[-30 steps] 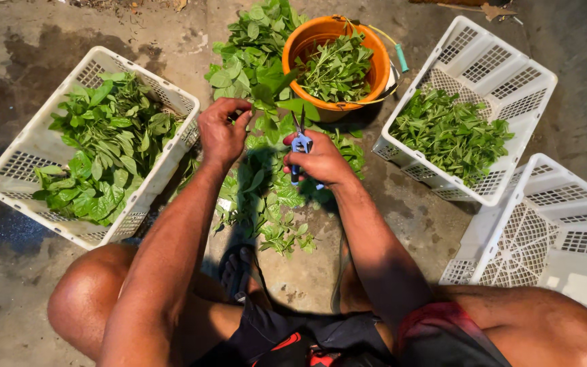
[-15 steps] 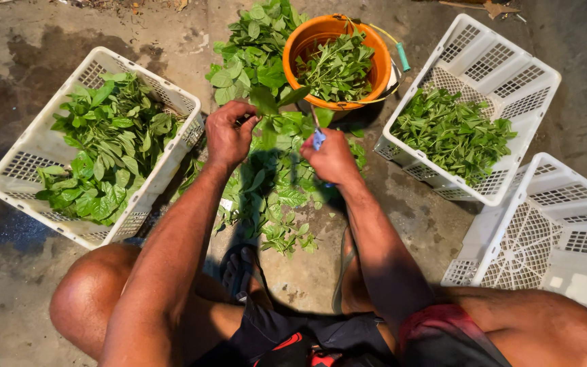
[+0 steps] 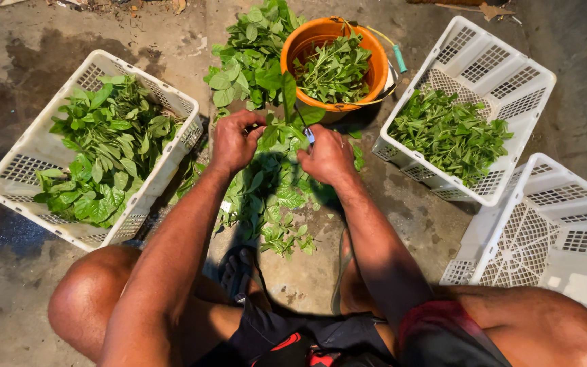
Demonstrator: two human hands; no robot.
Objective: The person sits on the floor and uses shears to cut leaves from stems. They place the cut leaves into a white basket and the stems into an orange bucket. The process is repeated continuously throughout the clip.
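Three white slotted plastic crates [image 3: 90, 204] ring a loose pile of green leafy stems [image 3: 273, 197] on the wet concrete floor [image 3: 8, 81]. My left hand [image 3: 234, 141] pinches a stem; my right hand [image 3: 326, 155] grips small scissors [image 3: 307, 133], mid-trim beside the orange plastic bucket [image 3: 375, 61].

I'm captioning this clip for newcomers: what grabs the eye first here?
The round orange plastic bucket of green sprigs at top centre stands out. Just below it, the left hand and right hand meet over a pile of green leafy stems, flanked by white slotted plastic crates.
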